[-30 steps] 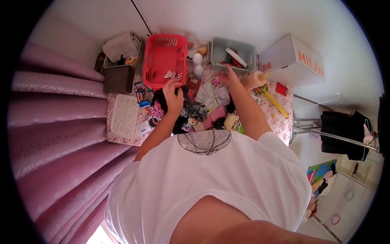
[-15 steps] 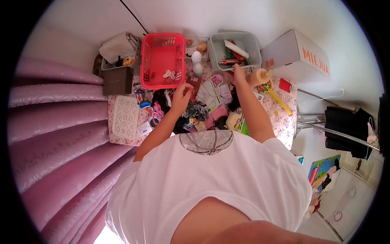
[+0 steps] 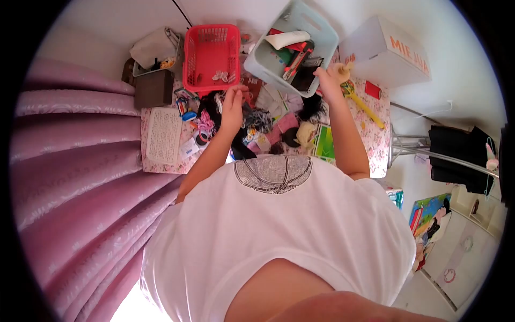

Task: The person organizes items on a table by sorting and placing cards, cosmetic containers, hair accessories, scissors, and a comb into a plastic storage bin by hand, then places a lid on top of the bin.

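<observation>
My right hand [image 3: 330,87] grips the near right rim of a pale grey-green plastic bin [image 3: 262,68], which is tilted and raised off the table. Inside the bin lie a red and black utility knife [image 3: 298,60], a white tube-like item [image 3: 288,39] and a dark flat object [image 3: 307,78]. My left hand [image 3: 232,111] hovers over the clutter by the near edge of a red plastic basket [image 3: 212,87], its fingers loosely stretched and holding nothing I can see. A butterfly-shaped piece [image 3: 220,75] rests in the basket.
Yarn [image 3: 259,120], cards and small items crowd the flowered table [image 3: 370,145]. A white lattice lid [image 3: 164,135] and dark box [image 3: 153,90] are on the left. A large carton [image 3: 383,51], a pump bottle [image 3: 341,71] and a yellow stick [image 3: 367,111] stand or lie on the right.
The grey-green bin has been lifted and tilted, moving left, with my right hand on its rim. My left hand has turned slightly and stays near the red basket.
</observation>
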The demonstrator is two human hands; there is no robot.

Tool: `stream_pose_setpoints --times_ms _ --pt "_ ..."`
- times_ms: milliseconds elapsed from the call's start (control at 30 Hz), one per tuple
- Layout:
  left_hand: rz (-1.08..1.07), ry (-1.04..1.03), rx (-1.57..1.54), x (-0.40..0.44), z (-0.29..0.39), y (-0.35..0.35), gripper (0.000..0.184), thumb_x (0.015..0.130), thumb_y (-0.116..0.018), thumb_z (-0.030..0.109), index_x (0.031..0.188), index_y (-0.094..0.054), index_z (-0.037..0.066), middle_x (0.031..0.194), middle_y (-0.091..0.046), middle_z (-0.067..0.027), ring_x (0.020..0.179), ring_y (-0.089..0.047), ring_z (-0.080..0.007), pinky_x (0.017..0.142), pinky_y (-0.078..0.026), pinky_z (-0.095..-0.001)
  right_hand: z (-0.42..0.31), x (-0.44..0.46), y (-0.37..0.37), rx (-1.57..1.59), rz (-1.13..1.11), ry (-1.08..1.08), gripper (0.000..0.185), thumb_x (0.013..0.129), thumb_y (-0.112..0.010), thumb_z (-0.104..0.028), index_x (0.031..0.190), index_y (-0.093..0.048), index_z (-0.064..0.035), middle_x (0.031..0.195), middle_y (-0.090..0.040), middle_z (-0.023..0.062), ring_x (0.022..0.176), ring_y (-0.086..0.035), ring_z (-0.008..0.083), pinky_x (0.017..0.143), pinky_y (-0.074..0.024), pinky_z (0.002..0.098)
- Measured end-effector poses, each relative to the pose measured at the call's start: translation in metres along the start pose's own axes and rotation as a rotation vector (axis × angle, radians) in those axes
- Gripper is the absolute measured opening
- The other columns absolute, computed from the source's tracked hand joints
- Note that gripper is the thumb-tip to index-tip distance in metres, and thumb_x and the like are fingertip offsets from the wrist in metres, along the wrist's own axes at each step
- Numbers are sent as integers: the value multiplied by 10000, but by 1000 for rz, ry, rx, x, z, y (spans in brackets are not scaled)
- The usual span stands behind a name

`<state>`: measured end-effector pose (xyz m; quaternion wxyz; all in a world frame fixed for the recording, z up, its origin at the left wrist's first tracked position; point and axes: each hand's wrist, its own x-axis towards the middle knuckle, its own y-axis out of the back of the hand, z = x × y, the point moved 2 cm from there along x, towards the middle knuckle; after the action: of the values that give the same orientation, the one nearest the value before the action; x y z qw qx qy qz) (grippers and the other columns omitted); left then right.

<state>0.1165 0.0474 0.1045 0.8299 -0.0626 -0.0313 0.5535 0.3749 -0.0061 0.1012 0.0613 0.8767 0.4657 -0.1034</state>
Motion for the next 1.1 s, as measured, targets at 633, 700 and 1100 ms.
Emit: stream_pose_setpoints --times_ms 633,700,1100 --pt "-408 314 0 -94 -56 -74 715 759 -563 273 1283 -159 2 1244 -303 -181 1155 -314 -254 924 -293 -329 62 -141 92 -227 -304 -63 353 688 -463 -86 1032 -490 -13 909 -521 39 828 -466 119 738 -382 253" --pt "-454 283 -7 -101 -65 -90 740 735 -586 200 1284 -140 -20 1257 -286 -187 1167 -302 -252 943 -273 -320 81 -136 113 -305 -190 -102 345 696 -487 -93 1030 -494 -6 916 -540 73 844 -492 156 754 -387 276" --pt "-632 120 326 -99 -161 -177 501 795 -503 271 1178 -372 -23 1134 -446 -185 1049 -431 -279 869 -343 -326 140 -139 239 -630 296 -103 358 777 -533 -222 1059 -485 -7 1017 -530 176 956 -494 282 820 -363 332"
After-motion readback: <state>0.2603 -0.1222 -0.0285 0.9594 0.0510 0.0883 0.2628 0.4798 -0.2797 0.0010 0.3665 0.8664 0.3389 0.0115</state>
